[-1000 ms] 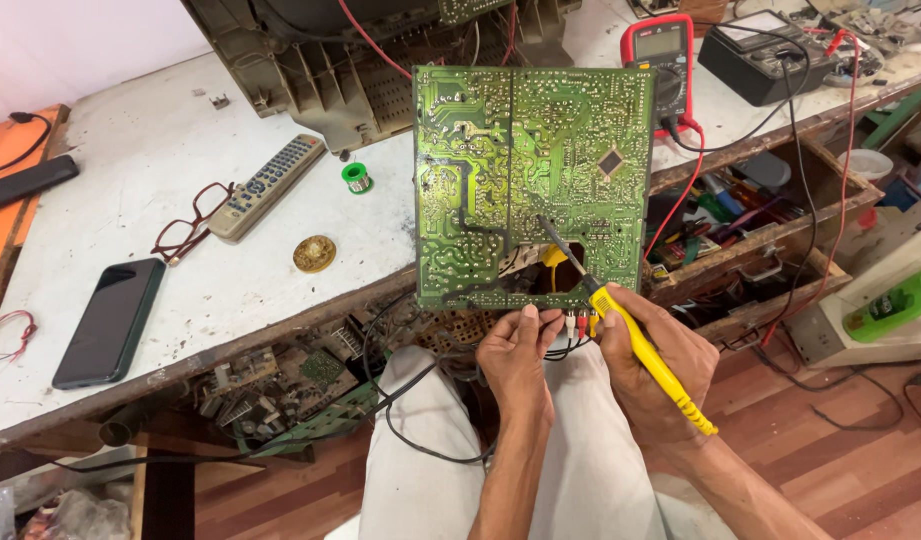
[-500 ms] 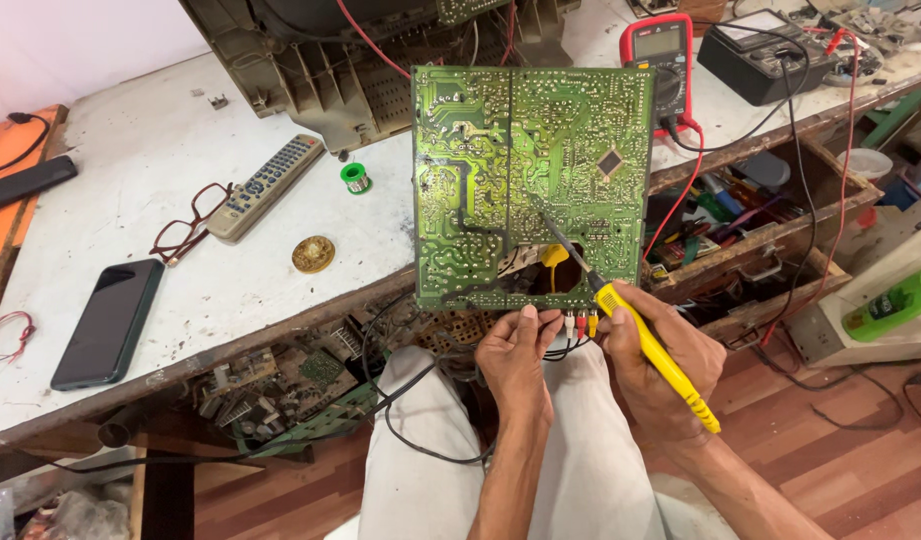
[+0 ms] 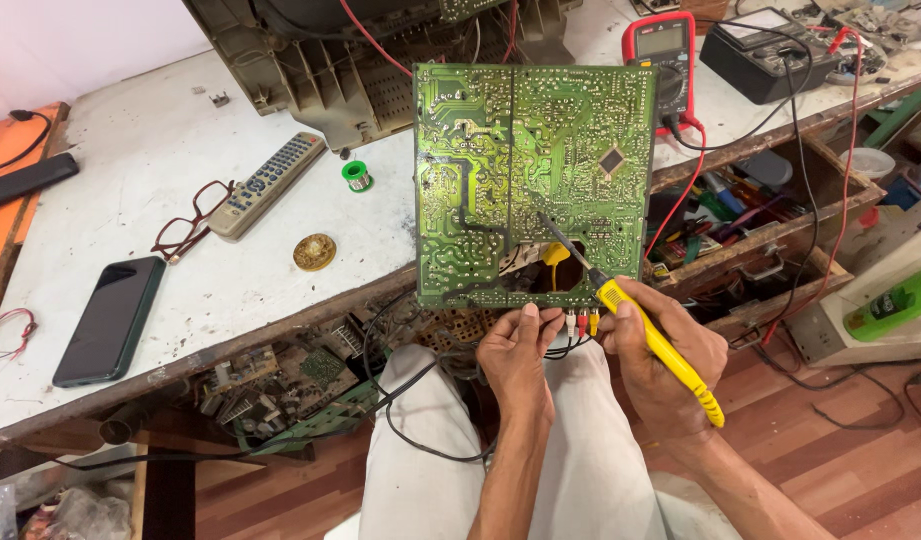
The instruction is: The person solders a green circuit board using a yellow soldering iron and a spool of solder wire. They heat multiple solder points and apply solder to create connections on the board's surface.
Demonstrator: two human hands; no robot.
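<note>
A: Left hand (image 3: 517, 355), doing what?

B: Holding the lower edge of the green circuit board (image 3: 500, 170), fingers (image 3: 528, 318) pressed together against it. Board propped upright at the front edge of the counter (image 3: 130, 200), at 12 o'clock from both hands, soldered side facing.

A: And the right hand (image 3: 650, 370)?

B: Closed around the yellow soldering iron (image 3: 660, 345) like a pen, fingers wrapped snug on the handle, none spread. Tip touching the board just above the cut-out near its 6 o'clock edge.

A: Any advice for doing this well?

B: Probably best to brace the board firmly, so no wobble under the tip. Steady the right wrist, touch only the one joint, then lift straight off. Mind the coloured plugs and cables hanging at 6 o'clock, right under the tip.

A: Anything else close by?

B: Solder spool (image 3: 356, 175) at 9 o'clock of the board, a remote (image 3: 268, 183) and glasses (image 3: 185, 230) further that way, a red meter (image 3: 662, 50) at 1 o'clock.
</note>
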